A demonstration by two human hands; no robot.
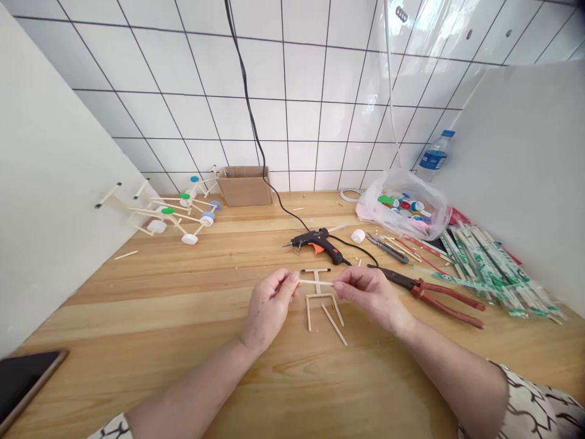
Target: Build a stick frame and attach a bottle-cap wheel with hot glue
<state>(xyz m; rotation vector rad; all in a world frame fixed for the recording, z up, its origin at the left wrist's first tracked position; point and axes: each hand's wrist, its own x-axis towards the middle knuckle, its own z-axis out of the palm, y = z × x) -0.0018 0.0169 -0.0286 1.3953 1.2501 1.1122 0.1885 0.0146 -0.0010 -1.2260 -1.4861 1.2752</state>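
Note:
Between my two hands a thin wooden stick (316, 282) is held level above the table. My left hand (273, 303) pinches its left end, and my right hand (372, 297) pinches the right end. Just beneath it lies a small stick frame (322, 296), with a T-shaped stem, a dark-tipped crosspiece at the far end and two legs toward me. A loose wooden stick (334, 325) lies slanted between and below those legs. Beyond my hands rests a black hot glue gun (320, 243) with an orange trigger, its nozzle pointing left.
Pliers (427, 291) and a utility knife (388, 249) lie right. Behind them sit a bag of bottle caps (404, 207), wrapped stick bundles (503, 268) and a water bottle (436, 155). Stick cars with cap wheels (183, 210), a cardboard box (245, 187) and a phone (27, 384) are left.

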